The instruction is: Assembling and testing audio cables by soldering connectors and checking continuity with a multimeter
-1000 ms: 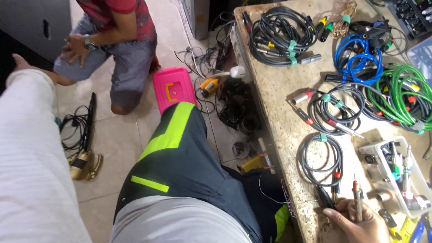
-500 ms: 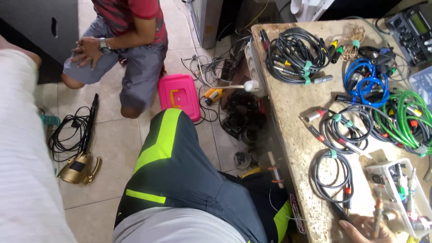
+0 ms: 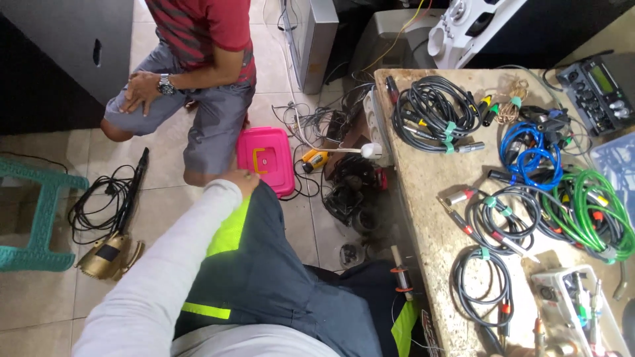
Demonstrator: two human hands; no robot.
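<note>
Pink plastic case (image 3: 266, 158) sits on floor tiles; our left hand (image 3: 242, 178) rests on our knee w/ fingers curled, touching the case's near edge, can't tell if gripping. Right hand out of view. Granite counter (image 3: 426, 185) w/ cable coils lies right of case.

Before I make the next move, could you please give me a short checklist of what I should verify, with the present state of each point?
1. Left hand free: ok. It rests on the knee, and nothing shows in it.
2. Right hand's grip: cannot tell. It does not show in the picture.
3. Nearest black coil tidy: ok. It lies coiled on the counter with a green tie.
4. Floor near the knee free: not ok. A pink box and loose wires lie there.
5. Room to the kneeling person: not ok. They are just beyond the pink box.
</note>
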